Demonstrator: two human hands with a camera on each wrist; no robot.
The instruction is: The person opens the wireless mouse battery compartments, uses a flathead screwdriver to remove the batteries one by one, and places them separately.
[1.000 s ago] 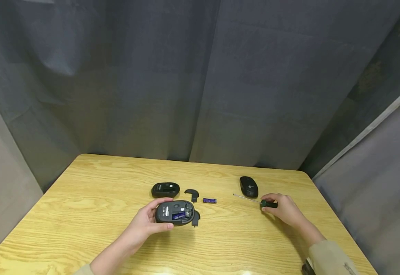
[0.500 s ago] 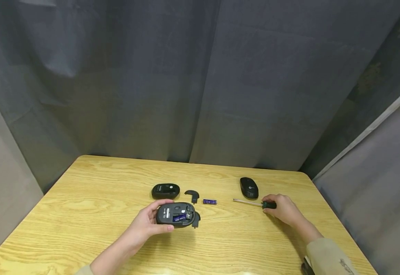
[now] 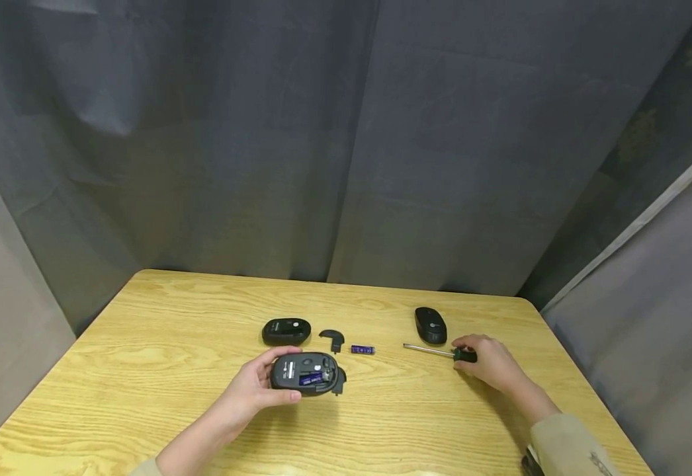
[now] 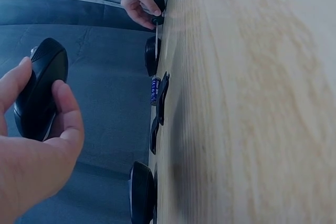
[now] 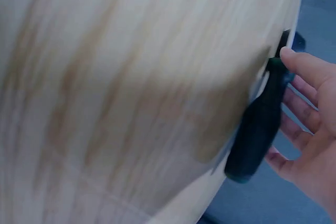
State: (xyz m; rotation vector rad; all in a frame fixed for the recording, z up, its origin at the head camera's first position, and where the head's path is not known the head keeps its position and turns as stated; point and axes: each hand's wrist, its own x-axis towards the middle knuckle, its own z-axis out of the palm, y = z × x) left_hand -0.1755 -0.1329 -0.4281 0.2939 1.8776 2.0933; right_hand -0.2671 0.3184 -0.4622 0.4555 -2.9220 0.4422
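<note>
My left hand (image 3: 251,390) holds a black computer mouse (image 3: 289,371) above the table, underside up. Its battery compartment is uncovered, with a blue battery (image 3: 311,378) lying in it. In the left wrist view the same mouse (image 4: 44,87) sits between thumb and fingers. At the right, my right hand (image 3: 491,362) has thumb and fingers about the dark green handle of a screwdriver (image 3: 429,349), whose metal shaft points left, low over the table. The right wrist view shows the thumb on the collar of the handle (image 5: 257,124), with the other fingers partly hidden behind it.
Behind the held mouse lies another upturned mouse (image 3: 286,330). Two black battery covers, one far (image 3: 334,338) and one near (image 3: 340,381), lie close by, with a loose blue battery (image 3: 362,349). A third mouse (image 3: 431,325) stands beyond the screwdriver. Grey curtains (image 3: 346,132) hang behind the wooden table (image 3: 393,430).
The screwdriver's tip has come down slightly toward the table, and its shaft now lies more level. My left hand keeps the mouse in nearly the same place.
</note>
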